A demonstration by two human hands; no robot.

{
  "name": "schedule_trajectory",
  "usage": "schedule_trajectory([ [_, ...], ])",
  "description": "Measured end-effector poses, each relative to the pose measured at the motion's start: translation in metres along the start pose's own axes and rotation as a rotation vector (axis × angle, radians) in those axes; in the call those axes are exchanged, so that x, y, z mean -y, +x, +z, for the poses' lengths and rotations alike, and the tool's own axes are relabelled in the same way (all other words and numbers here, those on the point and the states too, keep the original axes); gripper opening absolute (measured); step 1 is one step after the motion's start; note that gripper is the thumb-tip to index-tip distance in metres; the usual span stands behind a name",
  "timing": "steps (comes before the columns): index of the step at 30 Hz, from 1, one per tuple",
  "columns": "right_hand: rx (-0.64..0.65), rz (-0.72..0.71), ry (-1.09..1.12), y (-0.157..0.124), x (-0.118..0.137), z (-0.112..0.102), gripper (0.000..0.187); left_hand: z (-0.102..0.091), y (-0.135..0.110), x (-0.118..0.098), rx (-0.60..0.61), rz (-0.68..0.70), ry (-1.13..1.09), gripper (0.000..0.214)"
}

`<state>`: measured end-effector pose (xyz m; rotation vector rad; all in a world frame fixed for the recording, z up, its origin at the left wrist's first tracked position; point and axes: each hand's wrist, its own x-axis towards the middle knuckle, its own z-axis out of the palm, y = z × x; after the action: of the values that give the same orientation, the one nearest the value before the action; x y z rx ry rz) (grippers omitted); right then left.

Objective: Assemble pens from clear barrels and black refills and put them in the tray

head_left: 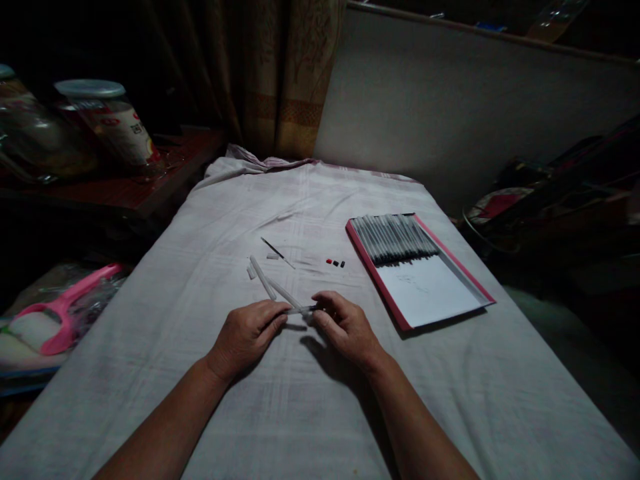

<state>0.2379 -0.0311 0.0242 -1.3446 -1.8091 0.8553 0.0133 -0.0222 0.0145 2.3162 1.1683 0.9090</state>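
Note:
Between my two hands a slim pen point(301, 310), pale with a dark section at its right, lies level just above the white cloth. My left hand point(250, 328) pinches its left end between thumb and fingers. Thumb and fingers of my right hand point(346, 328) close on the dark right end, partly hiding it. Just beyond my fingers lie a whitish pen barrel point(263, 277) and a second barrel point(284, 292). A thin dark refill point(278, 253) and clear pen caps point(273, 256) rest farther off. Small red and black plugs point(335, 263) sit to the right of these.
At the right, a pink-edged open box point(435, 297) holds a row of many pens point(395, 238). A wooden side table point(165, 170) with a lidded tub point(117, 127) stands back left. Pink scissors-like handles point(63, 307) and plastic bags are at the left edge.

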Motion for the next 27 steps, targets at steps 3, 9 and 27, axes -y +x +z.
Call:
schedule_trajectory([
  [3, -0.020, -0.028, -0.015, -0.0014, 0.0006, -0.0001, 0.016, -0.0003, -0.0005, 0.0006, 0.014, -0.001, 0.010, 0.024],
  [9, 0.028, 0.002, -0.097, -0.0021, 0.0042, -0.0005, 0.019, 0.0004, -0.0018, 0.0013, 0.031, 0.021, 0.017, 0.022],
  [27, 0.033, -0.078, -0.181, -0.0057, -0.0039, 0.0022, 0.019, 0.0020, -0.0022, 0.0033, 0.014, 0.048, -0.006, 0.019],
])
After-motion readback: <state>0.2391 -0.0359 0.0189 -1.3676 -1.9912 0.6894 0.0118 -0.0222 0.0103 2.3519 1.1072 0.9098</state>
